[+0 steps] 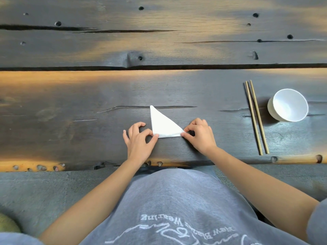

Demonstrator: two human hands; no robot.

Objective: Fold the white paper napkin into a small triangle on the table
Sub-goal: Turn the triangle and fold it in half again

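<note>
Grey shirt (177, 209) with white print fills the near edge, bare forearms reaching out from it onto the surface (88, 103). Left hand (138, 140): thumb and forefinger tips pressed on the napkin's near-left corner, other fingers curled, not closed around anything. Right hand (200, 136): thumb and forefinger pinching the napkin's near-right tip, remaining fingers bent above it. Napkin (163, 126) is already a white triangle, flat on the surface between the two hands, one edge running hand to hand, one edge going straight away from the left hand to a far point, long slanted side facing right. Surface is dark weathered planks with cracks, knot holes and orange-lit patches. Right of the hands, well apart: two chopsticks (256, 117) side by side, pointing away. Just beyond them, white bowl (288, 105), upright, nothing visible inside.
</note>
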